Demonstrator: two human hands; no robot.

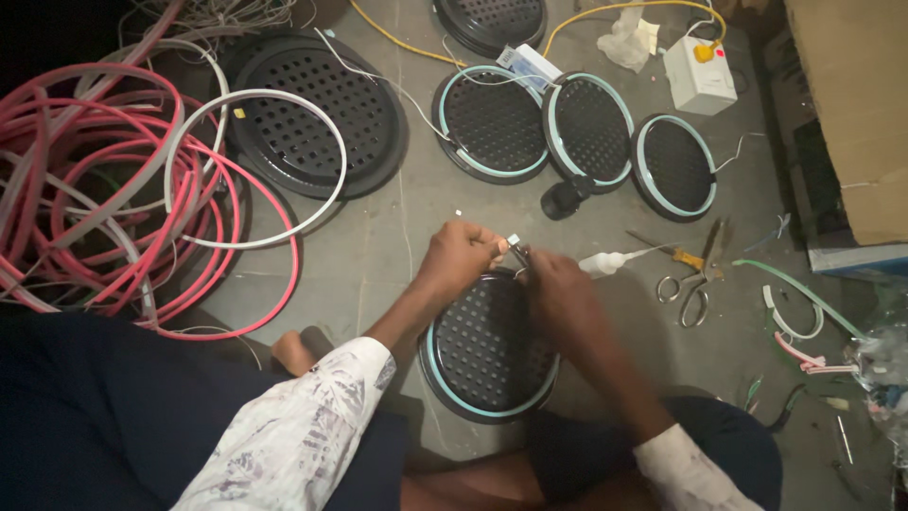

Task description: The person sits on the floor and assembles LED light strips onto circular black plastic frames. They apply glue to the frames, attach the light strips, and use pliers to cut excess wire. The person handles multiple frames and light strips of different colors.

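Left hand (461, 257) and right hand (558, 289) close together, fingertips pinched on small metal-tipped wire end (515, 244) at top edge of round perforated black disc (487, 345), disc flat on floor before knees, steadying work; scissors (695, 284), glue bottle (605, 263) within right reach; three matching discs (586, 128) parked beyond; pink strip coil (104, 189) left

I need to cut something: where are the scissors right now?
In the head view, the scissors lie on the floor to the right of the right hand, beside a yellow-handled screwdriver.
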